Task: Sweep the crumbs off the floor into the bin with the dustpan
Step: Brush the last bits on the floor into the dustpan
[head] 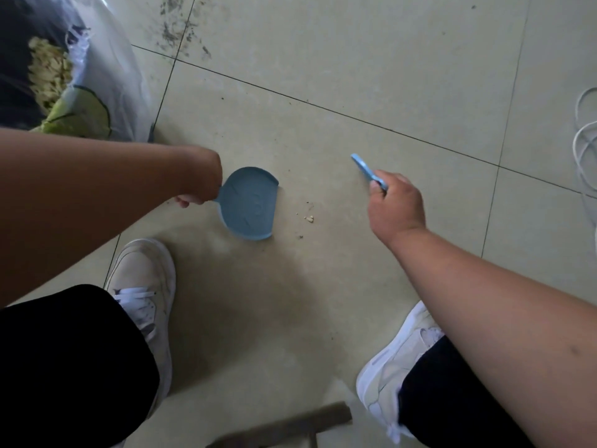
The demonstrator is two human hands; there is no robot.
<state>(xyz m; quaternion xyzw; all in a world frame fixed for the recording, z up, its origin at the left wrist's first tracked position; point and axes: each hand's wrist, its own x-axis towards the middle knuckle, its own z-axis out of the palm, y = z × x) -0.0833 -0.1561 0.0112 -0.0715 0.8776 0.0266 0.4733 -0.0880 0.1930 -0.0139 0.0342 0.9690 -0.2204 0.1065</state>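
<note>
A small blue dustpan (249,203) lies flat on the beige tiled floor, its open lip facing right. My left hand (198,181) grips its handle from the left. A few pale crumbs (309,218) lie on the tile just right of the lip. My right hand (394,206) is further right, closed on a small blue brush (366,169) that is lifted off the floor and points up-left. The bin (64,76), lined with a clear plastic bag, stands at the top left with pale scraps and green peel inside.
Dark dirt specks (181,30) mark the tile joint at the top. White cable loops (586,130) lie at the right edge. My two white shoes (145,286) (397,367) stand below the dustpan. A brown wooden piece (290,425) sits at the bottom edge.
</note>
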